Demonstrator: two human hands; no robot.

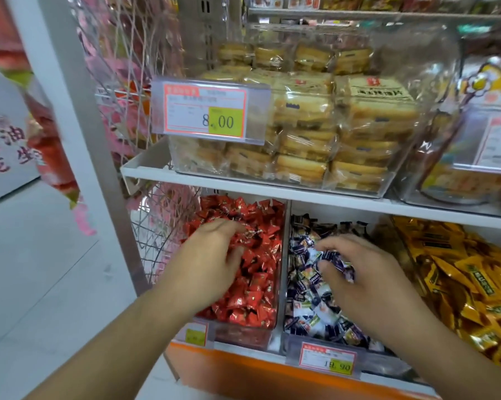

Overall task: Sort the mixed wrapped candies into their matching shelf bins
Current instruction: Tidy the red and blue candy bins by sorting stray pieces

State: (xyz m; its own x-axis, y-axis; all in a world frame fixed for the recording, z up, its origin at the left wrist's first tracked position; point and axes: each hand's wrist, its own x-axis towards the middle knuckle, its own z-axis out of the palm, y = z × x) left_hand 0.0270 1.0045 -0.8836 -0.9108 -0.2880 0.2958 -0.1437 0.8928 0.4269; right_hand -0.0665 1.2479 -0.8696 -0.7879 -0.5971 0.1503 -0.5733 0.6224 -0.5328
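A clear bin of red wrapped candies [260, 269] stands on the lower shelf at the left. Beside it, a bin of dark blue and white wrapped candies [304, 301] fills the middle. My left hand [211, 255] lies in the red bin with its fingers curled into the red wrappers; whether it holds one is hidden. My right hand [359, 272] is over the blue and white bin and pinches a dark blue wrapped candy [340, 262] between thumb and fingers.
A bin of yellow packets [468, 278] sits at the right of the same shelf. Above, a clear box of packed biscuits [315, 134] with an 8.00 price tag [208, 111] overhangs the bins. A wire rack [154, 226] stands at the left.
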